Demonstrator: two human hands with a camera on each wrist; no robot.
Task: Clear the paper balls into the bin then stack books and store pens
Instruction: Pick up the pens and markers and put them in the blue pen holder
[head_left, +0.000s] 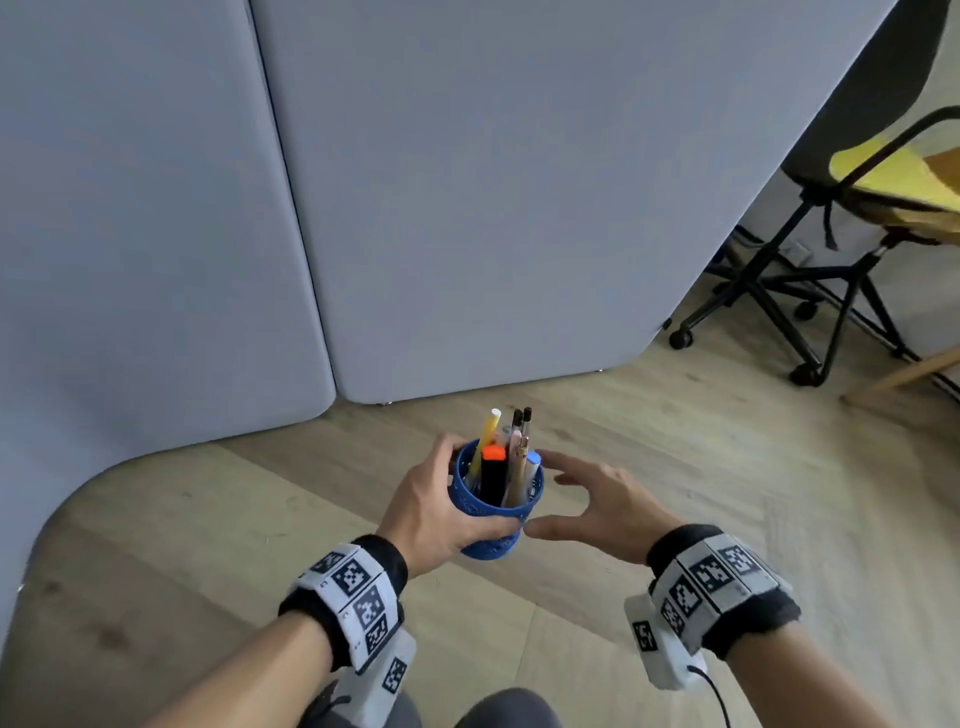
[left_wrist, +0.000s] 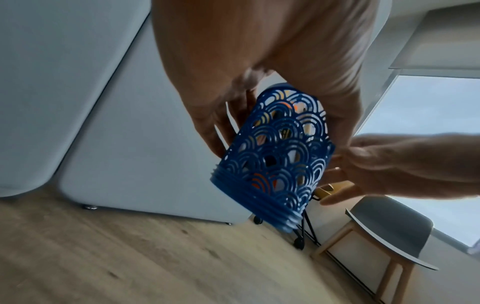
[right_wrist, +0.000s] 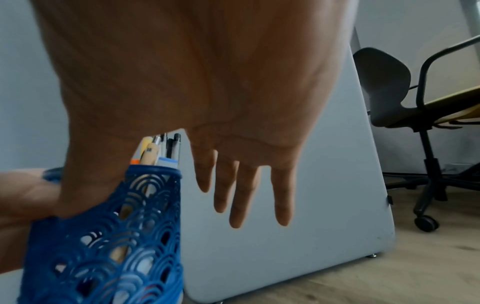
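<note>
Pen holder: blue openwork cup (head_left: 497, 506), scallop-pattern cutouts, held in the air above the wood floor (head_left: 675, 493), tilted slightly; its base hangs clear of the floor in the left wrist view.
Contents: pens (head_left: 511, 457) standing upright inside, tips above the rim; orange-capped black marker (head_left: 493, 470), yellow stick (head_left: 485, 434), two black-tipped pens, one light blue cap.
Left hand: left hand (head_left: 439, 512) wraps the cup, thumb across the near side, fingers curled round the far side.
Right hand: right hand (head_left: 605, 506) just beside the cup on its right, fingers (right_wrist: 245, 191) straight and spread, holding nothing; thumb tip near the cup wall by the left thumb, contact cannot be told.
Wrists: both carry bands with black-and-white markers (head_left: 358, 597).
Behind: grey panels (head_left: 467, 208) standing on the floor.
Far right: black office chair (head_left: 831, 218) on castors, yellow seat pad.
</note>
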